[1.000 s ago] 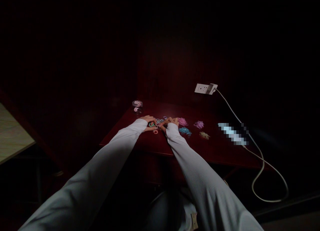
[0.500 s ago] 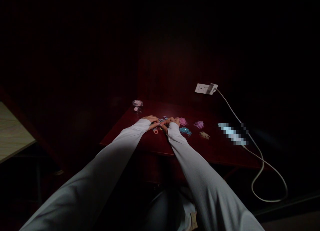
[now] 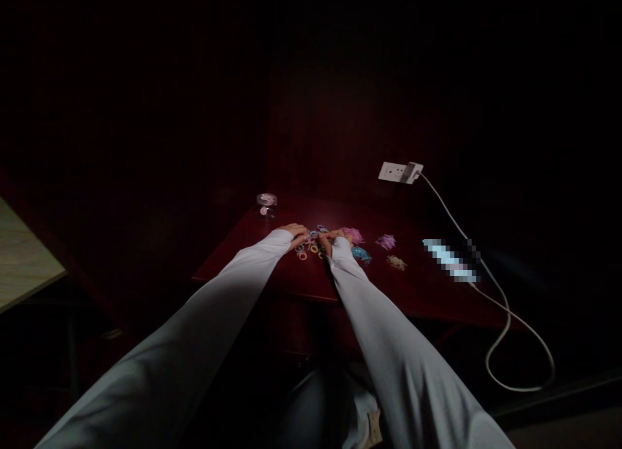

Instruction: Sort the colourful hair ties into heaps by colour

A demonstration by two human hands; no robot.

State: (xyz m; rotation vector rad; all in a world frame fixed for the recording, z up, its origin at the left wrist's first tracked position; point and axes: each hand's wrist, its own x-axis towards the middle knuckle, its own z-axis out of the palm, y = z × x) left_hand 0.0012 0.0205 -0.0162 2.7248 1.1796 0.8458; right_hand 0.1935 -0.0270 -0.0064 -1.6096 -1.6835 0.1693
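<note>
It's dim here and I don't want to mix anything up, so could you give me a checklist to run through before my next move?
1. Left grip by the loose rings: ok, at their left side.
2. Right grip by the rings: ok, at their right side.
3. Whether either grip has a ring: cannot tell, too small and dark.
4. Purple bundle apart from the yellowish bundle: ok, a gap shows.
5. Clear jar out of the way: ok, upright behind the left grip.
6. White cable away from the rings: ok, far to the right.
</note>
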